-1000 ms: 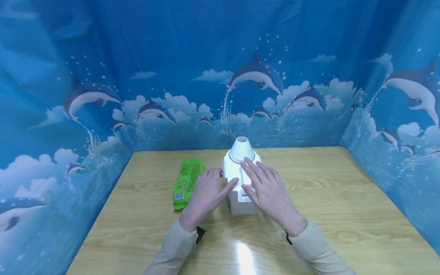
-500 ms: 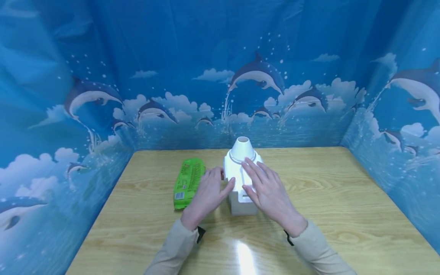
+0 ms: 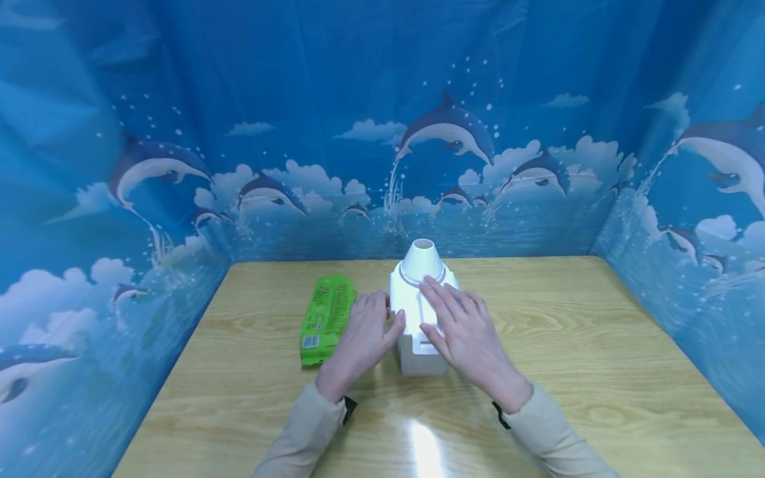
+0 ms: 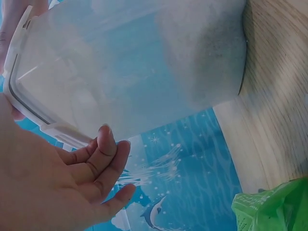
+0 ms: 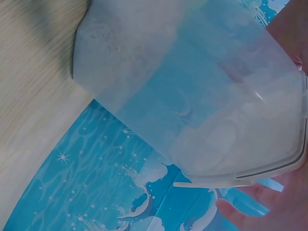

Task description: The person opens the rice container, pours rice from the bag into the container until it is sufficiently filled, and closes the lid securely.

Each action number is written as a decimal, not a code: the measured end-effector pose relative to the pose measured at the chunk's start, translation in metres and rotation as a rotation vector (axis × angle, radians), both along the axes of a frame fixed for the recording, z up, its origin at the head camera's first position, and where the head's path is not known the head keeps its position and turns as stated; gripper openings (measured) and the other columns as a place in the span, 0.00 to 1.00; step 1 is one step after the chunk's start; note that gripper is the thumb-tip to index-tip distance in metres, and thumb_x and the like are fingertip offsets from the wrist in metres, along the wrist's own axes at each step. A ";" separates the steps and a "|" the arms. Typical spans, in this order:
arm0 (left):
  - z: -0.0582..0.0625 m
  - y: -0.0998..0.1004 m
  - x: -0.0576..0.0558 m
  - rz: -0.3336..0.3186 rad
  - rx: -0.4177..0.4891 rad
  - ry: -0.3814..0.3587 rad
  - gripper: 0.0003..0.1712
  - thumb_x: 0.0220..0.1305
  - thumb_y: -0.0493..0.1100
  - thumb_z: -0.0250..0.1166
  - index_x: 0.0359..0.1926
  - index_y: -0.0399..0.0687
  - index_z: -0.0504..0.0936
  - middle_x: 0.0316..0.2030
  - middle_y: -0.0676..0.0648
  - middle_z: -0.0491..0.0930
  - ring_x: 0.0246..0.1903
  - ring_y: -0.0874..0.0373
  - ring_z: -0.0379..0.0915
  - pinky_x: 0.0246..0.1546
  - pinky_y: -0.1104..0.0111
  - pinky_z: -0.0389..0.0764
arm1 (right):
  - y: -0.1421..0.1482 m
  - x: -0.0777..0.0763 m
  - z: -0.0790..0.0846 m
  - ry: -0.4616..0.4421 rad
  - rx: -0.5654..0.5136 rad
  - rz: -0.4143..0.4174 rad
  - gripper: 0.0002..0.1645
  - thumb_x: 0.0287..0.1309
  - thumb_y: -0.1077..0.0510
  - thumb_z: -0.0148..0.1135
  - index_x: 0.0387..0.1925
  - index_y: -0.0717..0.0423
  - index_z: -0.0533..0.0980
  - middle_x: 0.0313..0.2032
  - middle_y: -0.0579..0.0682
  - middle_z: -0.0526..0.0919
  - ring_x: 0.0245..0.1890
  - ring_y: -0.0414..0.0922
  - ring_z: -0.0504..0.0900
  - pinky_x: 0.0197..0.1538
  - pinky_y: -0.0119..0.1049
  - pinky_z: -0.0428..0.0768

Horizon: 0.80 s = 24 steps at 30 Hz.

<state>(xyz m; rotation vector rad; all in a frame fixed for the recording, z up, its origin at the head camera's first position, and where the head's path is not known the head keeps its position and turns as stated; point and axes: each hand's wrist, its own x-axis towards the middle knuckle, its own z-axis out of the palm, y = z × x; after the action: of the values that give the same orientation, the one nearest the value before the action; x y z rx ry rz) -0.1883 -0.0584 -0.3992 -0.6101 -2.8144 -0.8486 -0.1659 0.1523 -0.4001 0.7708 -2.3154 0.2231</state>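
A tall translucent container stands upright on the table, partly filled with something whitish and grainy. Its white lid carries a cone-shaped cap with a round hole on top. My left hand is at the lid's left edge, fingers loosely bent by a side latch, thumb near the lid's edge. My right hand rests over the lid's right part with fingers spread. In the right wrist view, another latch flap sticks out from the lid near my right fingers.
A green packet with a barcode lies left of the container, close to my left wrist. Something small and dark reddish, mostly hidden, shows between my left hand and the lid. A blue dolphin-print curtain surrounds the wooden table.
My left thumb has drawn back slightly leftward from over the lid to its edge. The right hand stays almost still on the lid, and the container stands in the same place.
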 end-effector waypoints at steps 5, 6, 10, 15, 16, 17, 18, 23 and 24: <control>0.000 -0.001 0.001 -0.007 -0.010 0.021 0.24 0.76 0.59 0.44 0.44 0.45 0.74 0.34 0.50 0.71 0.42 0.53 0.69 0.53 0.57 0.73 | -0.001 -0.001 0.000 0.017 -0.005 0.004 0.41 0.79 0.34 0.27 0.74 0.55 0.65 0.71 0.54 0.70 0.61 0.56 0.77 0.62 0.60 0.73; 0.000 -0.001 0.001 -0.009 -0.010 0.024 0.23 0.76 0.58 0.44 0.44 0.45 0.74 0.34 0.51 0.71 0.42 0.53 0.69 0.54 0.56 0.73 | -0.002 -0.001 -0.001 0.022 -0.009 0.006 0.41 0.79 0.34 0.27 0.73 0.55 0.66 0.71 0.54 0.70 0.61 0.57 0.77 0.62 0.61 0.73; 0.000 -0.001 0.001 -0.015 -0.004 0.029 0.21 0.76 0.57 0.44 0.42 0.46 0.74 0.33 0.51 0.70 0.39 0.54 0.68 0.52 0.57 0.73 | -0.002 -0.002 -0.002 0.047 -0.024 0.014 0.40 0.79 0.35 0.28 0.72 0.55 0.67 0.70 0.54 0.72 0.60 0.57 0.78 0.60 0.62 0.73; 0.000 0.001 0.001 -0.024 0.024 0.025 0.19 0.76 0.55 0.44 0.42 0.46 0.73 0.33 0.50 0.70 0.38 0.54 0.67 0.49 0.58 0.73 | -0.002 -0.004 -0.002 0.066 -0.023 0.005 0.40 0.79 0.35 0.27 0.72 0.55 0.67 0.69 0.54 0.73 0.60 0.56 0.78 0.60 0.61 0.74; 0.000 0.002 0.001 -0.026 0.030 0.020 0.19 0.77 0.54 0.44 0.42 0.46 0.73 0.33 0.50 0.70 0.38 0.54 0.67 0.48 0.58 0.73 | -0.001 -0.004 -0.002 0.068 -0.021 0.002 0.40 0.79 0.35 0.27 0.72 0.55 0.67 0.69 0.53 0.73 0.60 0.55 0.78 0.60 0.60 0.74; 0.000 0.002 0.001 -0.028 0.037 0.013 0.19 0.77 0.54 0.44 0.42 0.46 0.73 0.33 0.50 0.71 0.37 0.54 0.67 0.48 0.58 0.73 | -0.001 -0.004 -0.002 0.071 -0.018 0.000 0.40 0.79 0.35 0.26 0.72 0.55 0.67 0.69 0.53 0.73 0.60 0.55 0.78 0.59 0.60 0.74; 0.000 0.002 0.001 -0.029 0.042 0.006 0.19 0.77 0.53 0.43 0.43 0.45 0.73 0.33 0.50 0.71 0.37 0.54 0.67 0.48 0.58 0.73 | -0.002 -0.004 -0.002 0.074 -0.016 -0.001 0.40 0.79 0.35 0.26 0.72 0.55 0.67 0.69 0.54 0.73 0.60 0.55 0.78 0.59 0.60 0.75; 0.000 0.003 0.001 -0.033 0.058 -0.009 0.17 0.77 0.51 0.43 0.43 0.45 0.74 0.34 0.49 0.71 0.37 0.54 0.66 0.46 0.60 0.73 | -0.002 -0.004 -0.003 0.079 -0.008 -0.011 0.40 0.79 0.35 0.26 0.72 0.54 0.67 0.69 0.53 0.73 0.60 0.54 0.78 0.59 0.59 0.75; 0.000 0.003 0.001 -0.037 0.062 -0.004 0.17 0.77 0.50 0.43 0.43 0.45 0.74 0.34 0.50 0.71 0.37 0.54 0.67 0.45 0.60 0.73 | -0.002 -0.004 -0.003 0.079 -0.008 -0.013 0.40 0.79 0.35 0.26 0.72 0.54 0.67 0.69 0.53 0.73 0.60 0.54 0.78 0.59 0.59 0.75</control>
<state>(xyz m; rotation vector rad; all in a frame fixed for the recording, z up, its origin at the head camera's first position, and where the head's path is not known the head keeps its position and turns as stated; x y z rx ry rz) -0.1874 -0.0553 -0.3997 -0.6537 -2.7761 -0.9410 -0.1697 0.1502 -0.4030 0.7470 -2.2435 0.1925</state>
